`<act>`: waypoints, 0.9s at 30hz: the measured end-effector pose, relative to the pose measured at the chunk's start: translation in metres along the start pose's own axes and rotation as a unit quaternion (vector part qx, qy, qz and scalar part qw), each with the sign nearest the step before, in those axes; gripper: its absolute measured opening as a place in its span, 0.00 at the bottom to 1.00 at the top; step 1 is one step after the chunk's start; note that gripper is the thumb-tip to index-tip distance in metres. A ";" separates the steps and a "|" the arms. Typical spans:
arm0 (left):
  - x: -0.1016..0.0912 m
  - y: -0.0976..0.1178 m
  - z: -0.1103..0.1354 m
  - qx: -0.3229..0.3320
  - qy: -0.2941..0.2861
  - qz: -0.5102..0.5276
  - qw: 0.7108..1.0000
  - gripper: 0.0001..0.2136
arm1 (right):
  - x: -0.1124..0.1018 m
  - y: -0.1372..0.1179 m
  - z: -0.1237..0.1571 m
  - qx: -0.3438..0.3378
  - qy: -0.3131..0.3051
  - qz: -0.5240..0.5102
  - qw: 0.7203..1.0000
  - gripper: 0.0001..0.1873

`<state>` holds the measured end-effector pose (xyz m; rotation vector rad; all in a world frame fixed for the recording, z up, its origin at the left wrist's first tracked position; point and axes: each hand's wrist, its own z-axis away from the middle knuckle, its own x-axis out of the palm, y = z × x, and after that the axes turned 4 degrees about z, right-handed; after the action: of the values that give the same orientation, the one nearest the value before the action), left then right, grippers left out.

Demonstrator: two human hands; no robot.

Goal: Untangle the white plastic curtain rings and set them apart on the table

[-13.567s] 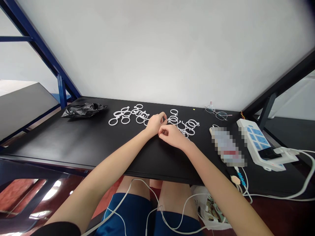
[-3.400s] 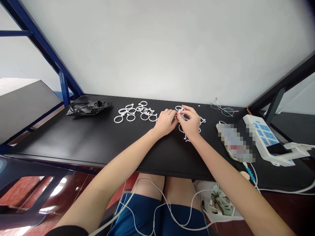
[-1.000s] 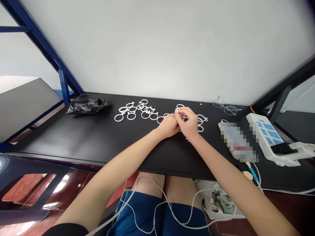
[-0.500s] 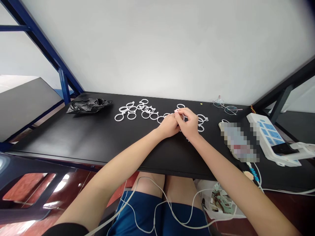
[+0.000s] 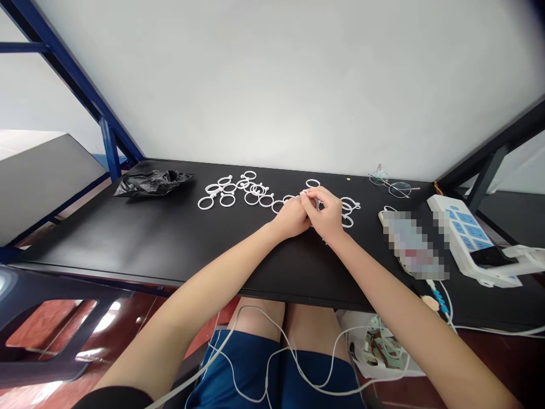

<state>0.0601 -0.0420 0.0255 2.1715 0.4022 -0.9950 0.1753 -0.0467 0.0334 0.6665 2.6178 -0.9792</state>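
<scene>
My left hand (image 5: 293, 218) and my right hand (image 5: 327, 213) meet above the black desk, to the right of its middle. The left is curled into a loose fist. Pressed against it, the right has its thumb and fingers pinched together. A small white part (image 5: 304, 193) of what looks like a curtain ring shows at the fingertips; the rest is mostly hidden. White curtain rings (image 5: 267, 200) with small eyelets lie left of my hands, several of them overlapping. More rings (image 5: 349, 204) lie just right of my right hand, and one ring (image 5: 313, 183) lies behind.
A crumpled black plastic bag (image 5: 153, 184) lies at the desk's left. To the right are eyeglasses (image 5: 400, 190), a phone (image 5: 413, 247) with a cable, and a white power strip (image 5: 464, 233). White cords (image 5: 267, 375) hang across my lap. A wall (image 5: 272, 85) stands behind the desk.
Almost nothing differs; my hands keep the same place and grip, with only a slight shift of the view.
</scene>
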 end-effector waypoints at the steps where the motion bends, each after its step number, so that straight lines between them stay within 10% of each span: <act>1: 0.000 0.000 0.000 0.000 0.000 0.001 1.000 0.06 | 0.000 0.000 0.000 -0.001 -0.001 -0.001 1.000 0.09; 27: 0.010 -0.009 -0.002 -0.026 0.085 0.053 0.995 0.09 | -0.004 0.002 -0.001 0.019 0.029 0.018 0.999 0.12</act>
<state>0.0633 -0.0346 0.0143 2.2127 0.3841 -0.7380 0.1796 -0.0458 0.0339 0.7585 2.6336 -1.0153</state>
